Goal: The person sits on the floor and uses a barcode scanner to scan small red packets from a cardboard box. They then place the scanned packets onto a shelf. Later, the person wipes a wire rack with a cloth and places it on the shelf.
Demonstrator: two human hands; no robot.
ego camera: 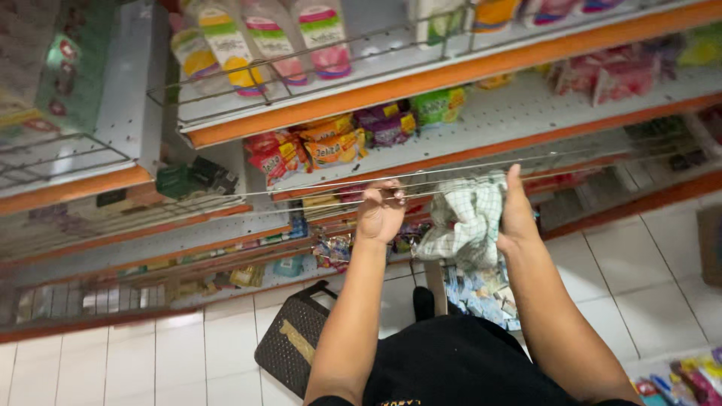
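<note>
Left hand curls over the thin wire rail at the front of a shelf, fingers wrapped down around it, knuckles toward me. Right hand is just to its right on the same rail, palm flat and fingers pressed together pointing up, with a checked cloth bunched between palm and wire. I cannot tell whether the thumb pinches the cloth or the palm merely pins it.

The rail's long axis runs left to right across my view, rising slightly to the right; both hands sit on it, near each other but apart. The cloth hangs mostly left of and below the right hand, filling the gap toward the left hand, so the right hand is the nearer one, already touching it.

Behind the rail: white perforated shelf with orange edging, snack packets in red and yellow, purple and green ones beside them. Higher shelf holds pouches behind a wire guard. Below my arms, a dark woven basket rests on white floor tiles. More bright packets at the lower right corner.
</note>
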